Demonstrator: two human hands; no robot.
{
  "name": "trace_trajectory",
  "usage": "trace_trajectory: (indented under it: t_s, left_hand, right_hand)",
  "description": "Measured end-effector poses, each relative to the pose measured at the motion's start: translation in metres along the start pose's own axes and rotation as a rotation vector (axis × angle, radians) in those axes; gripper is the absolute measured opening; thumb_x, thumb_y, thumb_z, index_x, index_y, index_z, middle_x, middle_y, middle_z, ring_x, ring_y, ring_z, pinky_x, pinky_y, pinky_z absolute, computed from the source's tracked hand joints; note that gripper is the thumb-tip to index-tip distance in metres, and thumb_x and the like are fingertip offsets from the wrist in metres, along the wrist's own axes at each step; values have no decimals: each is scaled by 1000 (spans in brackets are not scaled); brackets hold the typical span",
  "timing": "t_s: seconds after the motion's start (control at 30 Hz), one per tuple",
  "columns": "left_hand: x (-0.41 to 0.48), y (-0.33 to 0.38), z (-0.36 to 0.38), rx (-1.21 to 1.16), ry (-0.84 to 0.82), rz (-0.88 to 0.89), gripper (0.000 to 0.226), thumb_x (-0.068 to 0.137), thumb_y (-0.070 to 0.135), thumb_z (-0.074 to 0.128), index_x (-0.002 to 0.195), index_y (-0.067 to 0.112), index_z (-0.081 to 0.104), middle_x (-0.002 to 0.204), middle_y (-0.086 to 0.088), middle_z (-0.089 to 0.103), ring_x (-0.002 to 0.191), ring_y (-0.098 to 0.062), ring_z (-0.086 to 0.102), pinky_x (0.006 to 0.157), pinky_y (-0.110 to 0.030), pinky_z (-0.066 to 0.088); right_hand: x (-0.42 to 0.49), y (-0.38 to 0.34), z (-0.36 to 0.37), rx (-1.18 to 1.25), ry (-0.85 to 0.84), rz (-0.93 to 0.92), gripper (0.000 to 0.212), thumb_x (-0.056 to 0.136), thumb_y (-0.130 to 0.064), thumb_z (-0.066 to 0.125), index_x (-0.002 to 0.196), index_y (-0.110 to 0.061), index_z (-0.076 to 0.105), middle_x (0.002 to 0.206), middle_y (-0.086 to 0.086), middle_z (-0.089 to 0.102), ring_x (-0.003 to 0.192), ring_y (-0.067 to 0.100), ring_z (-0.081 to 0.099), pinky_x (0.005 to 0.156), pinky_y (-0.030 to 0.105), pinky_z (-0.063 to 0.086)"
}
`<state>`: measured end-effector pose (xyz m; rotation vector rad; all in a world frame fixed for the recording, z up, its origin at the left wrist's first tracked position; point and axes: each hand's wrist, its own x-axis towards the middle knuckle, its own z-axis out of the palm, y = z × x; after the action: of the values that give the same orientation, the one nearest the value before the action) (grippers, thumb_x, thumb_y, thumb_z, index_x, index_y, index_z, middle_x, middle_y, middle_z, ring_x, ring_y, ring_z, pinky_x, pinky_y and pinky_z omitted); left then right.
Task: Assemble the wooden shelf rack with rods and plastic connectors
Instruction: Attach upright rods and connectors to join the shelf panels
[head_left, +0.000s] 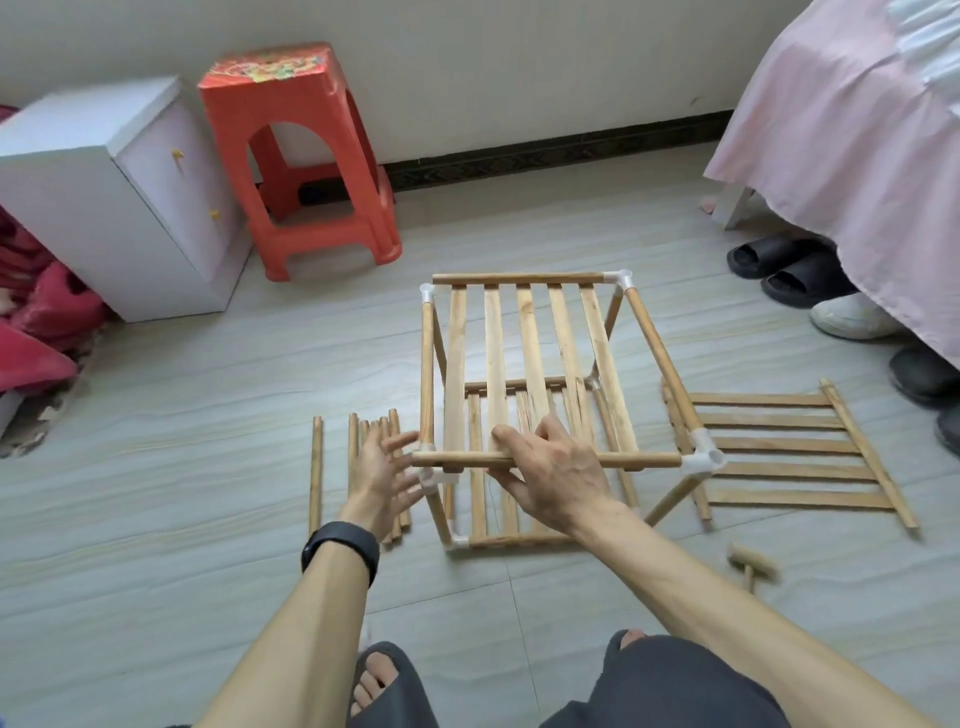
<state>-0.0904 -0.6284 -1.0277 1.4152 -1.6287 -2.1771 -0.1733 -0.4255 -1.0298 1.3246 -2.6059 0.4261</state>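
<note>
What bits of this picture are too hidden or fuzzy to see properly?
Head view, one camera only:
1. Near-left connector: covered by the blurred left hand, so its fit with the front rod is unclear.
2. Loose rods: partly behind that hand; number uncertain.
3. Mallet: blurred.
4. Black slippers: partly under the pink bedcover.

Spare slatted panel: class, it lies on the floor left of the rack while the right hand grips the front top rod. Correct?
No. The head view shows the spare slatted panel lying on the floor right of the rack, not left; the right hand does grip the front top rod.
</note>
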Motion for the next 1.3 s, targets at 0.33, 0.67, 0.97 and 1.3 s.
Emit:
trace_trajectory:
  t_s: [0.33,0.67,0.97,1.3]
  left_hand:
    - [-54,15,120,1323,-116,1291,52,94,63,43,129,26,55,130,-1,57,117,-19,52,94,-38,46]
    - [-57,-34,194,1741,-54,1354,59,90,78,38,107,27,62,83,-4,70,94,-26,57,79,-40,40]
    - [-53,-51,193,1607,130,1348,54,87,76,47,82,27,68,104,-9,63,92,-28,54,71,-40,39]
    - [-52,-50,180,1460,-85,1366,37,91,56,50,88,24,67,80,7,71,91,-24,56,75,-39,38]
  right_hand:
    - [-68,79,-46,472,616,680,41,79,-33,65,117,-18,55,115,-3,55,108,10,48,94,10,33]
    - [-82,129,-24,1017,153,1043,47,90,-63,48,62,-30,66,65,-11,63,80,19,66,77,34,48]
    - [-72,114,-11,1111,257,1112,46,104,-56,41,91,-17,60,78,-8,57,70,1,57,69,19,44]
    - [-67,90,-4,1130,239,1142,56,100,-67,35,95,-19,63,82,-12,67,82,0,64,74,18,47]
